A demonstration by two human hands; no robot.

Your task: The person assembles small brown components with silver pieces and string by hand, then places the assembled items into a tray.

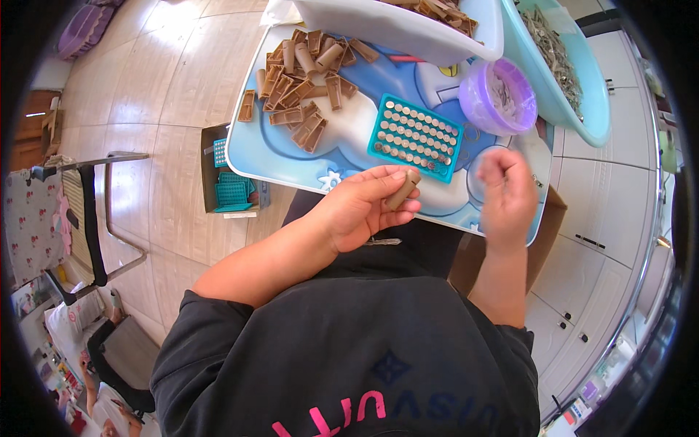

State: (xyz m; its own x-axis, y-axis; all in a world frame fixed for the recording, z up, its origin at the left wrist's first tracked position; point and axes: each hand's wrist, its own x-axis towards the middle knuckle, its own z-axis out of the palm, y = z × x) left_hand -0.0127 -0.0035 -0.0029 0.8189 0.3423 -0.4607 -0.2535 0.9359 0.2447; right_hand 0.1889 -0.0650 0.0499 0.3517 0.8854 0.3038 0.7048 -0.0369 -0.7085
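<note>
Over the near edge of the table, my left hand (pixel 370 202) grips a small brown plastic casing (pixel 403 191) between thumb and fingers. My right hand (pixel 504 191) is raised above the table's right end, apart from the casing. It is blurred; its fingers look curled together, and anything in them is too small to make out. Just beyond my hands lies a teal tray (pixel 373 143) with rows of small round metal pieces (pixel 419 125). A heap of similar brown casings (pixel 309 76) covers the table's left part, many showing their hollow side.
A purple tub (pixel 470 102) with small metal parts sits at the right. Behind are a white bin (pixel 408 30) of brown pieces and a light-blue basin (pixel 593 120) of metal parts. A cardboard box (pixel 211 182) with teal trays stands left of the patterned blue table (pixel 280 156).
</note>
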